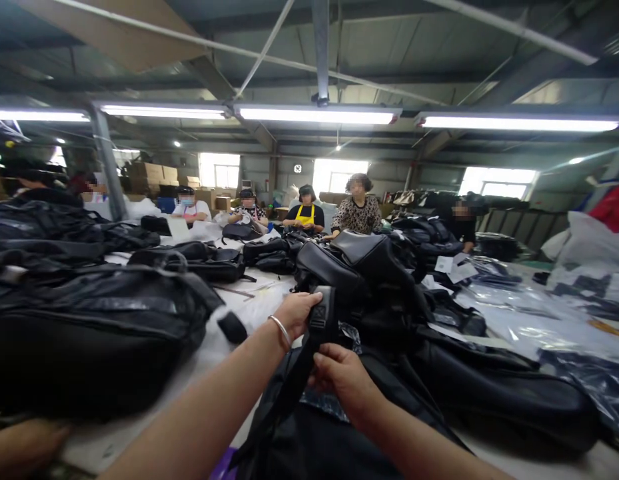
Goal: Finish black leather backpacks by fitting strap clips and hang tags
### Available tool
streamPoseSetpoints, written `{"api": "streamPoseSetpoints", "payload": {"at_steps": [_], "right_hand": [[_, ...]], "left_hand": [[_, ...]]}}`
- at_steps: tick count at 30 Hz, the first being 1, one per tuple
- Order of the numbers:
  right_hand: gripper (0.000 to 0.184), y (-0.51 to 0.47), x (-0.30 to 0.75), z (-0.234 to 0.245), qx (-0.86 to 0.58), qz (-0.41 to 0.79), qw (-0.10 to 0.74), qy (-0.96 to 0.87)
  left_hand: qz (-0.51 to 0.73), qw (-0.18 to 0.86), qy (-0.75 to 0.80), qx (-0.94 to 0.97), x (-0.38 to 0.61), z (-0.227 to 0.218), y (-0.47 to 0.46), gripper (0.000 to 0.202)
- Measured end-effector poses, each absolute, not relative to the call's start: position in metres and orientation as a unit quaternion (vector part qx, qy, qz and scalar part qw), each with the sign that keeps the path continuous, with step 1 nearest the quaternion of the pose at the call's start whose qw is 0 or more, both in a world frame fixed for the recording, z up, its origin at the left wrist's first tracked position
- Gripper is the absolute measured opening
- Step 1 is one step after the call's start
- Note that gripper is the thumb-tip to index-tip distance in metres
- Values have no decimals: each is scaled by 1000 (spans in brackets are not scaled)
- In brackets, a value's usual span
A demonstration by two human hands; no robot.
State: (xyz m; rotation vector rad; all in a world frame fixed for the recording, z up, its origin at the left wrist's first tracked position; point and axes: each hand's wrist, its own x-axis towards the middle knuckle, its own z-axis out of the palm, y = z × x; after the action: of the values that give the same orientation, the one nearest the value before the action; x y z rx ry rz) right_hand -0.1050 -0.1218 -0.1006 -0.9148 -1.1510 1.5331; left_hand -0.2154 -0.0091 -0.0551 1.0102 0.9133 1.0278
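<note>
My left hand [300, 312], with a silver bangle at its wrist, grips the upper end of a black backpack strap [304, 363] beside its buckle [319, 315]. Just below, my right hand [342, 377] has its fingers curled at the same strap, thumb against its edge; some fingertips are hidden behind. The strap runs down to a black backpack [309, 437] lying in front of me, under both forearms. Shiny clear plastic [324, 403] shows on the bag beneath my right hand.
A large black bag [89, 333] fills the left; more black bags [359, 267] are heaped ahead and to the right. Plastic sleeves [529, 313] lie on the right of the table. Several people [359, 207] work across it. Another person's blurred hand [29, 447] is at lower left.
</note>
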Motion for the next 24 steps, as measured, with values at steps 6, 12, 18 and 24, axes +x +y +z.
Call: {"api": "streamPoseSetpoints", "payload": {"at_steps": [6, 12, 18, 24], "right_hand": [[26, -119, -103, -102, -412, 571, 507, -498], [35, -118, -99, -107, -419, 562, 520, -488], [27, -123, -101, -100, -406, 570, 510, -500], [23, -124, -120, -93, -441, 569, 537, -440]], "left_hand": [[389, 679, 390, 485, -224, -54, -27, 26], [300, 675, 358, 571, -241, -45, -44, 47], [313, 578, 392, 644, -238, -32, -46, 44], [352, 512, 458, 636, -204, -35, -49, 33]]}}
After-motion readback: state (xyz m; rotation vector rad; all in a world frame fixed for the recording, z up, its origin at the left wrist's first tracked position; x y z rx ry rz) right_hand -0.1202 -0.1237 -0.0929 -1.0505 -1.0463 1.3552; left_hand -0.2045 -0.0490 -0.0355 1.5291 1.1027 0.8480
